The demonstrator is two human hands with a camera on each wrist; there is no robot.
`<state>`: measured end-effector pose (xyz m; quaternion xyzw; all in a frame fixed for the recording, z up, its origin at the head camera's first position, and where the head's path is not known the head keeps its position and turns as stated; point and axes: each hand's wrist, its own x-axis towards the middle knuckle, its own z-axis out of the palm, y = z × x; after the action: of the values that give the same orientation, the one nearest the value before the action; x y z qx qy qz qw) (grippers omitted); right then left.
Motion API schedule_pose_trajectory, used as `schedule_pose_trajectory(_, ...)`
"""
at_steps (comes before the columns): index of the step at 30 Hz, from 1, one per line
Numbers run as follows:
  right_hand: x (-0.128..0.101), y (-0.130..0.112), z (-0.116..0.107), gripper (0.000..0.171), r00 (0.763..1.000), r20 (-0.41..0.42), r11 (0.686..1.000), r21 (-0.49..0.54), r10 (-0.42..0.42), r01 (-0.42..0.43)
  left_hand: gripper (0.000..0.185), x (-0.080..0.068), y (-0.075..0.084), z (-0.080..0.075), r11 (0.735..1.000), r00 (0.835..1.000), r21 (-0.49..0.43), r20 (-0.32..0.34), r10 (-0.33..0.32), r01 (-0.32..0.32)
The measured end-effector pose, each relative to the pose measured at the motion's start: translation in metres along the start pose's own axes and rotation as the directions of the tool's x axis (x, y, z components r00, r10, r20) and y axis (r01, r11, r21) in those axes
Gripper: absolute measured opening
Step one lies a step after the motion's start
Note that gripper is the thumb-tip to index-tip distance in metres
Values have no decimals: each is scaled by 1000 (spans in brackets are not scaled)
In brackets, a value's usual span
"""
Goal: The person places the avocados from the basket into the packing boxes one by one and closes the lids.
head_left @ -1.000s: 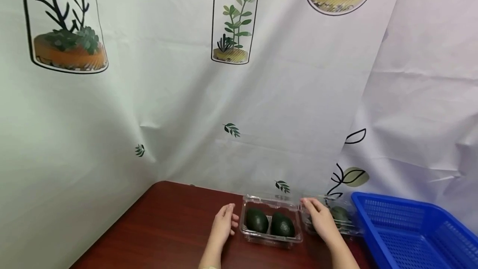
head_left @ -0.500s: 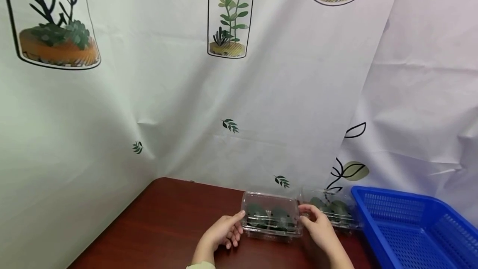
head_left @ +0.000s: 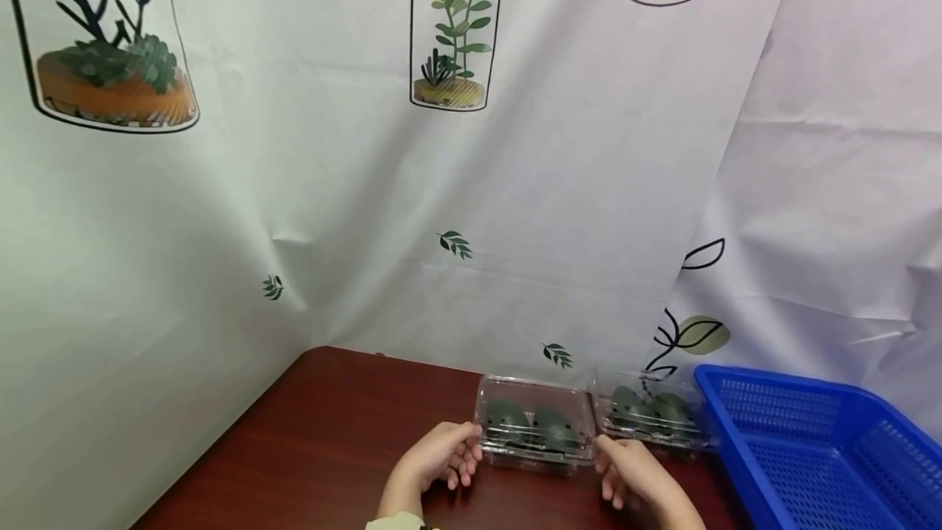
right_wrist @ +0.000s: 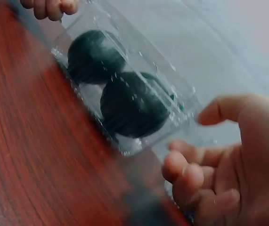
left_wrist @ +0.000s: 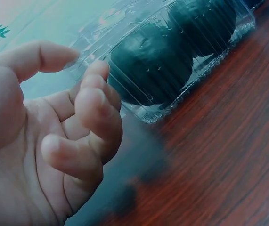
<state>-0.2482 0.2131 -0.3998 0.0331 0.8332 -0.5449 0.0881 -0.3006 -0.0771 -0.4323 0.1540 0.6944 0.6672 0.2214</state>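
Observation:
A clear plastic clamshell box [head_left: 531, 455] sits on the table with its lid down, two dark green avocados [right_wrist: 133, 106] inside. At the box's left edge, my left hand [head_left: 440, 456] pinches the rim between thumb and fingertips; the other fingers curl loosely below, as the left wrist view shows. My right hand [head_left: 639, 477] is by the front right corner, its thumb at the edge. In the right wrist view a gap shows between that thumb and the loosely bent fingers. Whether those fingers touch the underside of the rim is unclear.
A second clear clamshell box [head_left: 653, 433] with two avocados stands to the right, lid down. Beside it is a blue plastic basket [head_left: 758, 464]. The red-brown wooden table [head_left: 316, 440] ends at a printed curtain [head_left: 353, 211] behind and to the left.
The box's lid was up and has come down over the avocados. My left hand has turned and reached the left edge. My right hand has moved from the back right to the front right corner.

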Motion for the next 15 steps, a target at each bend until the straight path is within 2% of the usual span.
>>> schedule_pose_trajectory(3,4,7,-1,30,981,195,991,128,23,-49,32,0,1,0,1000,1000,12,-12,-5,5)
schedule_pose_trajectory(5,8,11,-1,26,964,268,973,225,-3,-60,33,0,1,0,1000,1000,17,-25,-7,8)
schedule_pose_trajectory(7,12,14,1,23,956,291,952,302,-35,-57,33,1,1,1,1000,999,21,-37,-7,8)
schedule_pose_trajectory(10,17,19,4,22,960,272,919,391,-61,-53,31,4,1,5,1000,998,10,-64,1,0)
schedule_pose_trajectory(15,21,25,6,25,960,259,874,485,-103,-37,27,10,0,10,1000,993,-2,-119,3,-3)
